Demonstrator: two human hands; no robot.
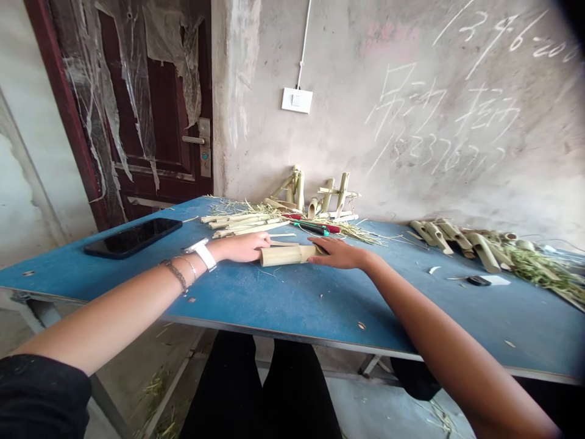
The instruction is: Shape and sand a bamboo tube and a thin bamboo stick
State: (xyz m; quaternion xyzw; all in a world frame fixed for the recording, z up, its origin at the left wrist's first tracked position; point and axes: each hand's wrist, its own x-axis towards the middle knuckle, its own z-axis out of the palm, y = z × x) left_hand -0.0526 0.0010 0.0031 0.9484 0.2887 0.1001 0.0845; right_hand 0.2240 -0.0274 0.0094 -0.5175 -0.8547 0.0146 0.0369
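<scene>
A pale bamboo tube lies crosswise on the blue table in front of me. My right hand is around its right end, with the thumb on the near side and the fingers stretched over the top and far side. At the tube's left end, my left hand is closed, knuckles up. A thin bamboo strip runs rightward from its fingers, just behind the tube. The fingertips of the left hand are hidden.
Split bamboo pieces, a green-handled tool and small bamboo frames lie beyond my hands. At left rests a black phone. To the right are cut bamboo tubes, shavings and a black-handled blade.
</scene>
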